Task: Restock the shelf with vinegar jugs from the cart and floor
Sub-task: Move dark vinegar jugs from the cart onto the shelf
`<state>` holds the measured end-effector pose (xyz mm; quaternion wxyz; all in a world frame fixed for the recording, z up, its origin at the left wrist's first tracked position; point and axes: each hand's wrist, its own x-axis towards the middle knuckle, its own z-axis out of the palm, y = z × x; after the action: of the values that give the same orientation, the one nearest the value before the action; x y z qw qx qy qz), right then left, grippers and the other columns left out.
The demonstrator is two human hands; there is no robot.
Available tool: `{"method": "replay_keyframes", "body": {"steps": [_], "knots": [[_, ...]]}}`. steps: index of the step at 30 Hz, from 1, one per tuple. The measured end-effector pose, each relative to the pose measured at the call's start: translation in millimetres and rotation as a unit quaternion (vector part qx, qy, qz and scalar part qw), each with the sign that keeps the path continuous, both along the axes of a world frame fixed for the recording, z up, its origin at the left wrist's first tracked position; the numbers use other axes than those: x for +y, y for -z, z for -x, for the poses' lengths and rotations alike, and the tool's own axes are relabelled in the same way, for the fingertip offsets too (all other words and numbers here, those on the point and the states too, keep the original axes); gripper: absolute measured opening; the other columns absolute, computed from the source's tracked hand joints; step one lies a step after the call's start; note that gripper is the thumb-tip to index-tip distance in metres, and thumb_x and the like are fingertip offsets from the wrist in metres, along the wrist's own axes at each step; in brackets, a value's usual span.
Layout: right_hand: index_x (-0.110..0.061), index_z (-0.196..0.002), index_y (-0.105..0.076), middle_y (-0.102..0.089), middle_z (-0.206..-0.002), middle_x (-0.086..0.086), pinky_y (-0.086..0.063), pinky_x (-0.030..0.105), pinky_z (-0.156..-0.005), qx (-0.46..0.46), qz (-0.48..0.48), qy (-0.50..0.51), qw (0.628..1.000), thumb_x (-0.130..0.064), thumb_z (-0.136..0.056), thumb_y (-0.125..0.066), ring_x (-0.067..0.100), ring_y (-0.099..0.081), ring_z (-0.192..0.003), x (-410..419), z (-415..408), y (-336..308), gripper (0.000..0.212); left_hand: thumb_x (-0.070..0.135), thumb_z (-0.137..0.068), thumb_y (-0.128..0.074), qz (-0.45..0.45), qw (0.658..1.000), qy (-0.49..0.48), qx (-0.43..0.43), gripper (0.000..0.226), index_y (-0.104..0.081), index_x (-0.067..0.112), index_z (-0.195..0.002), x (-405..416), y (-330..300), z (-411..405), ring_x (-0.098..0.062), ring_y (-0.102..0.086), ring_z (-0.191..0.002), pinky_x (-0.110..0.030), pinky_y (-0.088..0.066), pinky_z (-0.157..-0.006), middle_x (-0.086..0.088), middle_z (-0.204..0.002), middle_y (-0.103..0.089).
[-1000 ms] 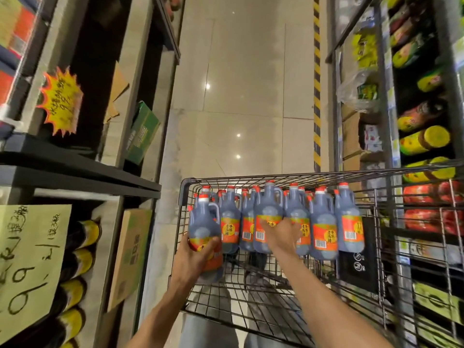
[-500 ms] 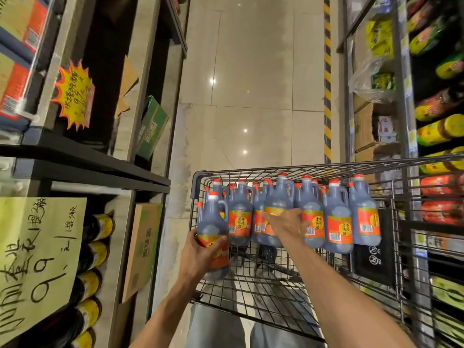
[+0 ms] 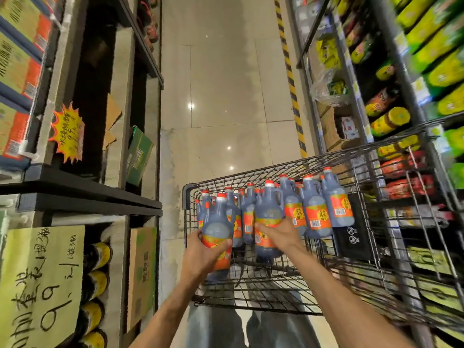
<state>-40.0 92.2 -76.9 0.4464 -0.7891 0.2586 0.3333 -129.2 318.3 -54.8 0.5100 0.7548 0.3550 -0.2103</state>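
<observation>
On the far left, a dark metal shelf [image 3: 82, 187] is standing with a yellow starburst price tag [image 3: 67, 133] hanging above it and a pale green handwritten paper sign [image 3: 40, 285] hanging below; dark bottles with yellow caps [image 3: 96, 256] are lying in the lower bay. This shelf side is probably where the jugs are going.

Moving right, the left hand [image 3: 200, 254] is wrapping its fingers and thumb around the lower body of a dark plastic vinegar jug with a red cap and orange label [image 3: 217, 229], holding it raised at the near left corner of the black wire shopping cart [image 3: 187, 197]. Beside it, the right hand [image 3: 278, 233] is gripping a second red-capped vinegar jug [image 3: 268, 217] across its label, slightly lifted out of the row of remaining jugs [image 3: 313, 212] standing against the cart's far wall.

Both jugs are being held by their smooth bodies rather than their handles, so a full jug could be slipping down through the palm as it swings towards the shelf, or knocking its neighbours over on the way out.

Compared with half a second ago, the right hand's jug is sitting lower and nearer than the row, no longer level with it, and the view is tilting, with the cart shifting rightwards.
</observation>
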Motion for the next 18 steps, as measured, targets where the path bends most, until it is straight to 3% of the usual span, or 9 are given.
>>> {"method": "replay_keyframes", "body": {"steps": [2, 4, 7, 8, 11, 13, 14, 17, 18], "knots": [[-0.022, -0.102, -0.056, -0.064, -0.09, -0.017, -0.046, 0.021, -0.078, -0.032, -0.013, 0.022, 0.999, -0.038, -0.074, -0.092, 0.0, -0.062, -0.08, -11, 14, -22, 0.048, 0.056, -0.061, -0.09, -0.018, 0.999, 0.041, -0.022, 0.082, -0.046, 0.029, -0.125, -10, -14, -9, -0.011, -0.067, -0.092, -0.034, -0.058, -0.08, 0.01, -0.106, -0.064], [-0.022, -0.12, -0.058, -0.073, -0.102, -0.013, -0.055, 0.029, -0.084, -0.069, -0.015, 0.036, 0.997, -0.055, -0.063, -0.093, 0.003, -0.07, -0.09, -26, 28, -35, 0.075, 0.06, -0.056, -0.088, -0.022, 0.995, 0.077, -0.055, 0.083, -0.048, 0.029, -0.121, -22, -27, -20, -0.017, -0.068, -0.095, -0.04, -0.058, -0.084, 0.006, -0.105, -0.066], [-0.023, -0.126, -0.057, -0.073, -0.111, -0.007, -0.054, 0.013, -0.077, -0.103, -0.02, 0.105, 0.989, -0.04, -0.065, -0.096, 0.004, -0.07, -0.095, -54, 49, -65, 0.074, 0.051, -0.062, -0.093, -0.021, 0.984, 0.157, -0.081, 0.08, -0.05, 0.025, -0.124, -49, -48, -36, -0.021, -0.067, -0.101, -0.039, -0.056, -0.088, 0.0, -0.111, -0.067], [-0.024, -0.124, -0.056, -0.072, -0.111, -0.006, -0.054, 0.013, -0.076, -0.11, -0.018, 0.137, 0.984, -0.044, -0.061, -0.097, 0.005, -0.07, -0.095, -62, 55, -80, 0.078, 0.05, -0.063, -0.093, -0.01, 0.98, 0.177, -0.09, 0.081, -0.049, 0.024, -0.126, -58, -53, -39, -0.02, -0.067, -0.102, -0.037, -0.055, -0.088, -0.001, -0.113, -0.067], [-0.03, -0.117, -0.054, -0.071, -0.108, -0.005, -0.06, 0.031, -0.081, -0.142, -0.006, 0.184, 0.973, -0.056, -0.051, -0.095, 0.01, -0.071, -0.095, -96, 80, -109, 0.081, 0.054, -0.059, -0.091, 0.016, 0.97, 0.209, -0.125, 0.088, -0.047, 0.025, -0.129, -94, -73, -43, -0.012, -0.067, -0.099, -0.026, -0.053, -0.082, 0.006, -0.112, -0.066], [-0.033, -0.118, -0.052, -0.071, -0.109, -0.007, -0.061, 0.04, -0.085, -0.149, 0.007, 0.214, 0.965, -0.063, -0.05, -0.093, 0.013, -0.072, -0.096, -123, 100, -119, 0.085, 0.043, -0.065, -0.093, 0.023, 0.958, 0.241, -0.152, 0.077, -0.049, 0.024, -0.125, -120, -88, -40, 0.0, -0.063, -0.09, -0.012, -0.048, -0.073, 0.016, -0.104, -0.063], [-0.032, -0.119, -0.051, -0.071, -0.109, -0.008, -0.061, 0.042, -0.086, -0.158, 0.004, 0.231, 0.96, -0.063, -0.051, -0.093, 0.013, -0.072, -0.095, -135, 111, -129, 0.085, 0.047, -0.064, -0.093, 0.033, 0.952, 0.256, -0.162, 0.077, -0.051, 0.023, -0.123, -133, -94, -38, 0.0, -0.064, -0.09, -0.012, -0.05, -0.075, 0.017, -0.105, -0.064], [-0.034, -0.123, -0.052, -0.07, -0.115, -0.01, -0.061, 0.044, -0.088, -0.195, 0.005, 0.278, 0.941, -0.064, -0.049, -0.092, 0.012, -0.072, -0.099, -170, 150, -150, 0.09, 0.069, -0.048, -0.089, 0.058, 0.939, 0.288, -0.18, 0.095, -0.055, 0.026, -0.126, -177, -111, -25, -0.01, -0.07, -0.098, -0.036, -0.058, -0.086, 0.009, -0.113, -0.071], [-0.034, -0.125, -0.051, -0.07, -0.117, -0.01, -0.061, 0.044, -0.089, -0.201, 0.006, 0.295, 0.934, -0.066, -0.047, -0.091, 0.012, -0.071, -0.1, -182, 165, -156, 0.094, 0.064, -0.049, -0.09, 0.065, 0.932, 0.304, -0.187, 0.092, -0.055, 0.026, -0.125, -192, -116, -18, -0.007, -0.069, -0.096, -0.03, -0.058, -0.085, 0.008, -0.112, -0.07]]}}
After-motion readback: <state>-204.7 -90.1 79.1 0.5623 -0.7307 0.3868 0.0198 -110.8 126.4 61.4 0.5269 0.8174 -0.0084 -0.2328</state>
